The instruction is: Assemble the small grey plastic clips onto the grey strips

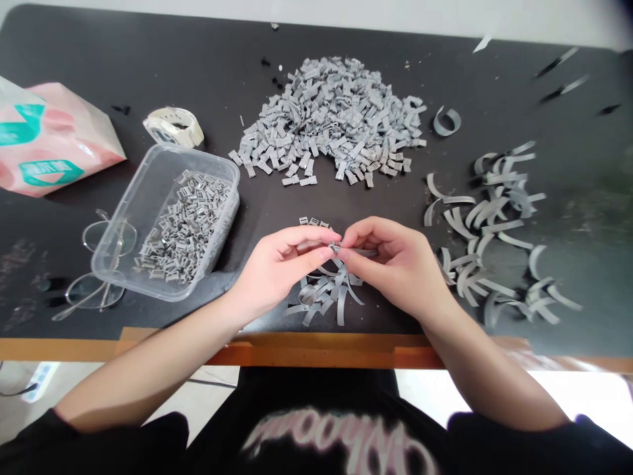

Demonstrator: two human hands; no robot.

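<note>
Above the front middle of the black table, my left hand [277, 270] and my right hand [395, 260] meet fingertip to fingertip. Pinched in my left thumb and forefinger is a small grey plastic buckle [335, 248], mostly covered by the fingertips. My right thumb and forefinger are closed on a grey strap [366, 253] at the same spot. Whether the strap passes through the buckle cannot be made out. Under my hands lies a small heap of curved grey straps [321, 297]. Just beyond my left fingertips lie several loose buckles [312, 222].
A clear plastic tub [126, 185] of grey buckles stands left, beside eyeglasses [101, 290] and a white watch [173, 126]. A pink-and-white packet [64, 135] is farther left. Folded grey pieces [341, 112] form a large pile at the back. Loose straps [494, 218] lie right.
</note>
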